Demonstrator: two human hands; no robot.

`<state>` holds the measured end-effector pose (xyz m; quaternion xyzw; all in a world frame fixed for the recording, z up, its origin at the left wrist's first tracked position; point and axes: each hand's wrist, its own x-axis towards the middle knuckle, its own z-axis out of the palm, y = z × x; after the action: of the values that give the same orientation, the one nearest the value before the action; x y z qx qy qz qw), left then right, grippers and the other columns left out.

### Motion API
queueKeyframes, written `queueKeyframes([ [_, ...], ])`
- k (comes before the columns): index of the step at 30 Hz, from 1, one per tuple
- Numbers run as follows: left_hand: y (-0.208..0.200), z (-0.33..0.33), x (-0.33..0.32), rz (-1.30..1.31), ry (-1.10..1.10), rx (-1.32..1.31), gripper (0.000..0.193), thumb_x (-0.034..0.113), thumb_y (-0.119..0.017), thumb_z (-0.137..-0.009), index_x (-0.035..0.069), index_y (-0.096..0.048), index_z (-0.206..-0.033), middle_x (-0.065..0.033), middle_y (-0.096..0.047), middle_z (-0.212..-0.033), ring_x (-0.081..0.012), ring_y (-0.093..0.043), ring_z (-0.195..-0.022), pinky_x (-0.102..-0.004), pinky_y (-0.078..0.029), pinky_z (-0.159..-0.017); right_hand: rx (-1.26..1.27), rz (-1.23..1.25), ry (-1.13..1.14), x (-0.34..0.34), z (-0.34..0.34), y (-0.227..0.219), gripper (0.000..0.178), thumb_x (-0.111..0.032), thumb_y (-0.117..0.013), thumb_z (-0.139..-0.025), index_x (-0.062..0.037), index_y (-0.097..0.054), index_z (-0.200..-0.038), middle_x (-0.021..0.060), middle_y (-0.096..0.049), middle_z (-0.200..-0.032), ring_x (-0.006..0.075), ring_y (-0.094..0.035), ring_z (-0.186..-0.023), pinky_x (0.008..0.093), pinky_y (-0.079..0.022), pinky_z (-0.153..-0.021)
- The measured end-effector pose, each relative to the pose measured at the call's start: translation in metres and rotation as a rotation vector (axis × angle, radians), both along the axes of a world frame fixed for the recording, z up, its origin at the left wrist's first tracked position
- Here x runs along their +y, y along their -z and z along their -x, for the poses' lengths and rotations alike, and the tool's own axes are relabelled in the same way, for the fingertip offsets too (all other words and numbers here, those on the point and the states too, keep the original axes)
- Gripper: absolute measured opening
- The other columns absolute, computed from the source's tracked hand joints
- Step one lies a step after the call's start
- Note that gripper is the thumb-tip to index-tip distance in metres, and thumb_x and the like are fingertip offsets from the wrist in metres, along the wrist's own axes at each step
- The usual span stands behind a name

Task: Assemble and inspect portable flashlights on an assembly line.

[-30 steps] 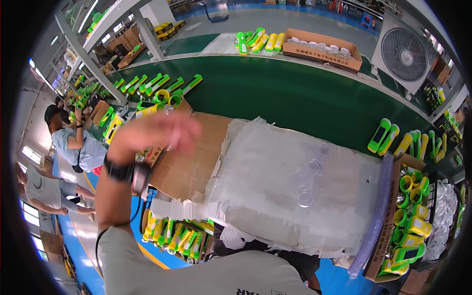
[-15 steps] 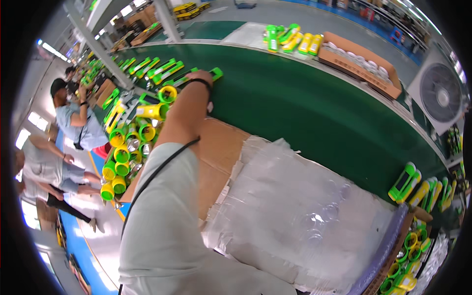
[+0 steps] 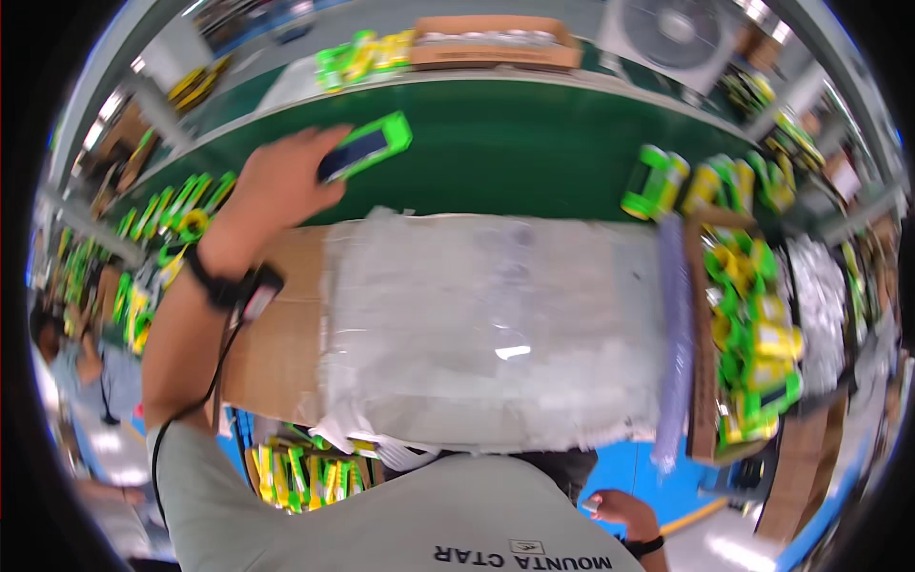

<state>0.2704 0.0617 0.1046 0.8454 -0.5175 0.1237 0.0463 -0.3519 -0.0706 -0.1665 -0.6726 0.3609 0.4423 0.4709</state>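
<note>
My left hand [image 3: 291, 176] grips a green flashlight body with a dark panel [image 3: 367, 148], held above the green conveyor belt [image 3: 515, 143]. A black band with a small dark device [image 3: 250, 291] is on that wrist. Low in the view, beside my body, my right hand [image 3: 621, 510] is partly curled around a small pale thing [image 3: 593, 503], too small to make out. Between the arms lies a padded sheet under clear plastic [image 3: 496, 334], with bare cardboard [image 3: 272, 348] at its left.
Green and yellow flashlight bodies stand on the belt at right [image 3: 653, 181] and lie in rows at left [image 3: 176, 205]. A box of yellow-green parts [image 3: 701, 381] sits right of a purple plastic roll [image 3: 672, 334]. A fan [image 3: 677, 33] stands beyond. People [image 3: 81, 367] are at far left.
My view has swung to the right. My left hand, earlier reaching to a green piece at the row's end, now holds the flashlight body raised. My right hand has come into view.
</note>
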Motion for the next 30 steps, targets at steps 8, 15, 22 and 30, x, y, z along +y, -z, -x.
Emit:
queueKeyframes([
  [8,-0.014,0.244,-0.001,-0.343,0.725,-0.240,0.047,0.017,-0.071,-0.067,0.014,-0.060,-0.113,-0.0032,-0.059,-0.091,-0.0209,-0.054,-0.079,-0.0345,-0.044,-0.072,-1.453,0.834,-0.065,0.012,-0.168,-0.240,0.065,-0.009,-0.069,-0.072,-0.0039,-0.042,-0.132,0.0205,-0.049,-0.121,0.0390,-0.050,-0.109,0.0450,-0.041,-0.093],
  [15,-0.010,0.220,0.024,0.396,0.731,0.576,0.077,0.025,-0.078,-0.069,0.005,-0.042,-0.133,-0.0170,-0.037,-0.140,-0.0318,-0.040,-0.129,-0.0460,-0.036,-0.103,-1.445,0.254,0.138,0.009,-0.215,-0.163,0.054,-0.015,-0.075,-0.071,-0.0051,-0.053,-0.120,0.0152,-0.062,-0.108,0.0357,-0.062,-0.095,0.0392,-0.050,-0.080],
  [22,0.077,0.242,0.010,0.836,0.539,1.428,0.092,0.034,-0.077,-0.075,0.009,-0.022,-0.145,-0.0132,-0.028,-0.146,-0.0338,-0.033,-0.135,-0.0466,-0.034,-0.107,-1.521,0.075,0.171,0.007,-0.240,-0.131,0.049,-0.012,-0.074,-0.074,-0.0073,-0.053,-0.118,0.0120,-0.061,-0.101,0.0323,-0.058,-0.098,0.0368,-0.046,-0.083],
  [30,0.078,0.218,0.023,0.734,0.407,1.716,0.063,0.018,-0.065,-0.087,0.006,-0.033,-0.139,-0.0173,-0.049,-0.131,-0.0312,-0.047,-0.123,-0.0423,-0.042,-0.100,-1.495,0.113,0.076,0.008,-0.253,-0.113,0.050,0.000,-0.069,-0.067,-0.0054,-0.055,-0.115,0.0141,-0.060,-0.096,0.0358,-0.056,-0.091,0.0400,-0.045,-0.080],
])
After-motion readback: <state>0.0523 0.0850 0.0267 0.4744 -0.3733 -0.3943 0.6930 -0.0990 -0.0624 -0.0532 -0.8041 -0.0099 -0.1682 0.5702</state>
